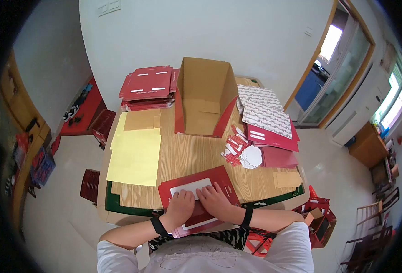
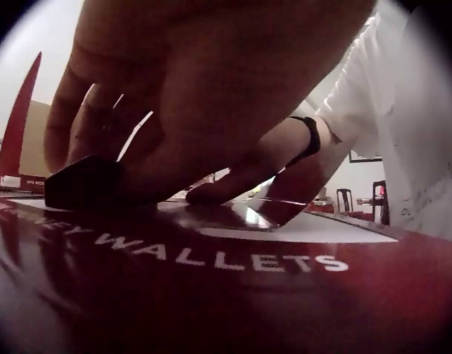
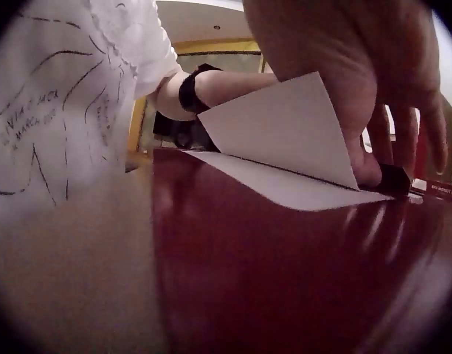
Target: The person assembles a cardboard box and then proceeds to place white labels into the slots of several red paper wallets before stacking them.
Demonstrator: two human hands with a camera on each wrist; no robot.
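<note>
Left hand (image 1: 181,205), right hand (image 1: 216,200) press red card (image 1: 221,179); card's middle hidden beneath.

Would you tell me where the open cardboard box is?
Head view: the open cardboard box stands centre-far on the table, red card stack to its left, patterned sheets to its right.

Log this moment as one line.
left hand: presses red card sheet | right hand: on sheet, white flap tilted up against it | place: wooden table
</note>
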